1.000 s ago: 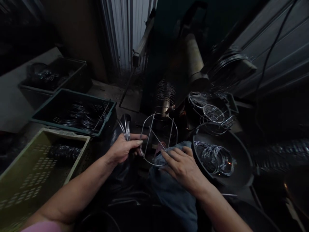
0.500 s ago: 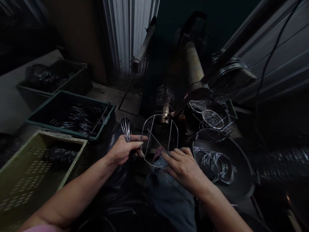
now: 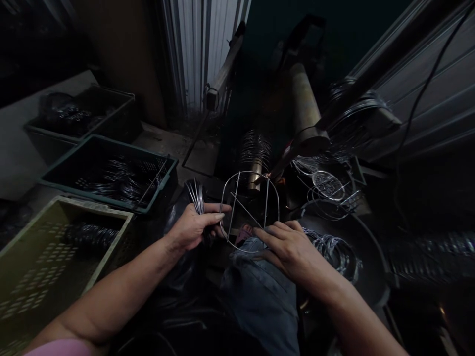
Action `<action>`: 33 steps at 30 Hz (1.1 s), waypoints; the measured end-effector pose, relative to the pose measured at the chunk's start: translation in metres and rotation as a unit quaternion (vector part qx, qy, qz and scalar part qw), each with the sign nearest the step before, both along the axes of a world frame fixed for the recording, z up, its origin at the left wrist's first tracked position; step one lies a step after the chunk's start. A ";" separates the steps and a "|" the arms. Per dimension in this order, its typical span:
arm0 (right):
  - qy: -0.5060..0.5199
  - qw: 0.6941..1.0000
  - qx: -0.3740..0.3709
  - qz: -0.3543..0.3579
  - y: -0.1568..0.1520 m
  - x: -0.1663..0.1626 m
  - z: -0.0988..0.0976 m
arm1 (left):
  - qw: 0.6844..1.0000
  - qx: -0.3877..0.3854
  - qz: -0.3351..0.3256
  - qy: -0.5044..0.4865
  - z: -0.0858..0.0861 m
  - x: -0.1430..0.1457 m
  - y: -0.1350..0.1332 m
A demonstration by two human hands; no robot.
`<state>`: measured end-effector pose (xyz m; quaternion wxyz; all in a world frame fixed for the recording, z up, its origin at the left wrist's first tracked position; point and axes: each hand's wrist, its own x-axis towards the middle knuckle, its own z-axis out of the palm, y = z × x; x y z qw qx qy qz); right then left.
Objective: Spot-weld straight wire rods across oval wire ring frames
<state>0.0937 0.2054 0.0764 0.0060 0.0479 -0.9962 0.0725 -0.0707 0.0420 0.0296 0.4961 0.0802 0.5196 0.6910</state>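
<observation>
My left hand (image 3: 191, 228) is closed on a bundle of thin straight metal wires (image 3: 197, 197) that stick up from the fist. Its thumb and forefinger also hold the left side of a round wire frame (image 3: 278, 200), which has two wires running across it. My right hand (image 3: 287, 247) is at the frame's lower right, fingers pinched around the end of a loose straight wire (image 3: 247, 210) slanting over the ring. The frame's far edge lies by a brass-coloured cylinder (image 3: 255, 180) and the pointed tip of a machine arm (image 3: 276, 165); whether they touch I cannot tell.
Left stand a yellow crate (image 3: 111, 242), a green crate (image 3: 52, 184) with metal wires and a grey bin (image 3: 55, 138). A round dark tub (image 3: 378, 257) with wire rings is on the right. Wire coils (image 3: 256, 146) hang on the machine. Jeans-covered leg (image 3: 260, 291) below.
The wire frame has shifted slightly forward and right, its far edge closer to the machine arm's tip. Both hands moved with it, still gripping. The view has turned a little.
</observation>
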 end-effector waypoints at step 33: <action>0.041 0.995 0.085 0.015 -0.041 -0.053 0.026 | 0.980 0.113 0.020 -0.163 -0.042 0.012 -0.041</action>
